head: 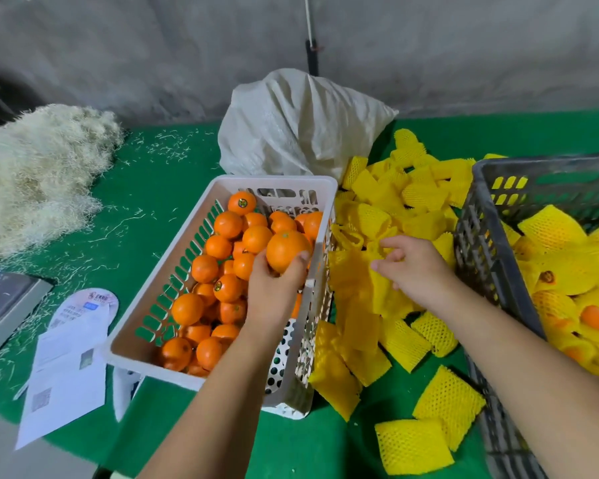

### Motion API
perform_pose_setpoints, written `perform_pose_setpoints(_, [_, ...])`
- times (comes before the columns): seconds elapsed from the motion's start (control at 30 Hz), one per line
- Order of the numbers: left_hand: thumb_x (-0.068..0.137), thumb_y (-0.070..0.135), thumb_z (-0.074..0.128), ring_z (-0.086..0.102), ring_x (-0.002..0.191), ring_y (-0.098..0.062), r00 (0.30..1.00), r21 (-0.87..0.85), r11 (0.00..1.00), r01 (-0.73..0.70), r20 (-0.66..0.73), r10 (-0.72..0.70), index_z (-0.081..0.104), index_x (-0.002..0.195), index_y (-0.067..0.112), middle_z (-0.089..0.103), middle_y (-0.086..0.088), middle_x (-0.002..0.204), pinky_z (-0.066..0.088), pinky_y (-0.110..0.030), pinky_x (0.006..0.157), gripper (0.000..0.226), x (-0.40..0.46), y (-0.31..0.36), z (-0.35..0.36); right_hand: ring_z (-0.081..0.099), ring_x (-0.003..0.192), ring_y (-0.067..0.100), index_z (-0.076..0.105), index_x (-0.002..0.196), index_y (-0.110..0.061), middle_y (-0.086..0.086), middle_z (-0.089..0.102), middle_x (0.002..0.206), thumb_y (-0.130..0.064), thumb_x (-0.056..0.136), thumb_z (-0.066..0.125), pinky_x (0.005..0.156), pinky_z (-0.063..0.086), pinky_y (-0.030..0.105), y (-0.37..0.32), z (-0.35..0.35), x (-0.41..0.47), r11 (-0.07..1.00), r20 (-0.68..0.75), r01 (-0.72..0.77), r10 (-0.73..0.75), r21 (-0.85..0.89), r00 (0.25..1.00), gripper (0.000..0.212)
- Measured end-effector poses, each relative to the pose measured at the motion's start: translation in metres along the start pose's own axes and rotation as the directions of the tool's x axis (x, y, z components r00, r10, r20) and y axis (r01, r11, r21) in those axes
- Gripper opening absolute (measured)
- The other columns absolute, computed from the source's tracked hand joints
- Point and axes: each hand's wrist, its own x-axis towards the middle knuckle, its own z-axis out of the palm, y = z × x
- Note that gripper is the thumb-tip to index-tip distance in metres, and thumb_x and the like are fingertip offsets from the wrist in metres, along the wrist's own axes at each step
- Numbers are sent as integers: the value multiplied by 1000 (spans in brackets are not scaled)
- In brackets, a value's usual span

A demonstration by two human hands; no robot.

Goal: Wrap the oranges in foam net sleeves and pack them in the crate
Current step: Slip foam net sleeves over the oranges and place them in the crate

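On the green desk [153, 188], the left hand [274, 292] grips 1 orange [286, 250] left of the foam net sleeves [377, 216]; the right hand [412, 264], nearer them, hangs loosely spread.

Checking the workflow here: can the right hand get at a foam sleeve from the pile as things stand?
Probably yes. The right hand hangs right over the yellow sleeve pile, fingertips at a sleeve, with nothing between them. The left hand holds an orange over the white basket, out of the way.
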Motion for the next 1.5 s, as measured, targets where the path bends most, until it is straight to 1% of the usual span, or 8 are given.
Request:
perform_pose_setpoints(0.17, [78,58,78,71,106,-5,942,-207,977,-55,314,120,62,136,27,74,12,120,55,-15,81,68,-65,7,12,71,89,17,66,119,-27,3,71,109,-16,98,62,69,59,30,-9,37,-57,943,-67,-4,28,334,997,23])
perform_pose_setpoints(0.3, [77,55,81,69,120,-17,881,-265,959,101,471,38,55,144,29,71,4,131,58,-33,96,77,-81,-8,5,71,103,23,72,105,-33,-1,74,111,-37,97,68,88,59,46,5,54,-98,668,-62,-134,262,732,963,10])
perform_pose_setpoints(0.43, [75,52,89,62,131,-39,748,-320,905,280,664,3,50,149,14,64,-19,142,49,-60,111,92,-82,-20,-6,71,92,34,73,95,-23,8,77,97,-20,97,67,82,60,53,18,53,-121,815,-80,-186,273,548,959,7])
perform_pose_setpoints(0.6, [71,56,92,58,135,-40,658,-232,937,261,753,3,51,148,4,63,-23,142,46,-50,116,102,-85,-13,-5,68,91,18,72,97,-24,-1,72,98,-10,92,71,71,58,33,22,33,-125,956,-101,-112,145,272,984,15])
perform_pose_setpoints(0.93, [73,39,90,70,118,-18,838,-250,958,142,546,19,54,140,33,68,-3,135,58,-31,97,76,-79,-24,1,68,92,6,68,103,-27,-11,72,94,-15,98,65,77,56,23,-1,40,-140,943,-417,287,-195,171,888,14])
perform_pose_setpoints(1.03, [75,30,90,67,123,-26,874,-324,936,134,484,42,34,147,37,60,-10,140,56,-48,105,92,-79,-27,3,65,97,3,63,106,-37,-18,68,96,-12,97,64,77,54,18,-9,47,-149,929,-391,359,-297,92,871,27])
perform_pose_setpoints(1.37, [87,29,74,71,109,-28,884,-473,861,190,464,60,45,145,31,72,-10,109,59,-42,97,64,-80,-23,0,52,94,9,57,107,-26,-13,53,102,-14,93,64,73,50,28,-5,58,-154,809,-220,460,-555,-366,802,19])
perform_pose_setpoints(1.5, [85,19,72,62,130,-27,826,-417,896,152,551,116,35,153,43,64,-8,140,51,-48,111,81,-79,-24,-1,50,99,8,55,115,-22,-10,48,109,-19,95,67,80,48,22,-9,50,-142,834,-216,461,-531,-304,819,24])
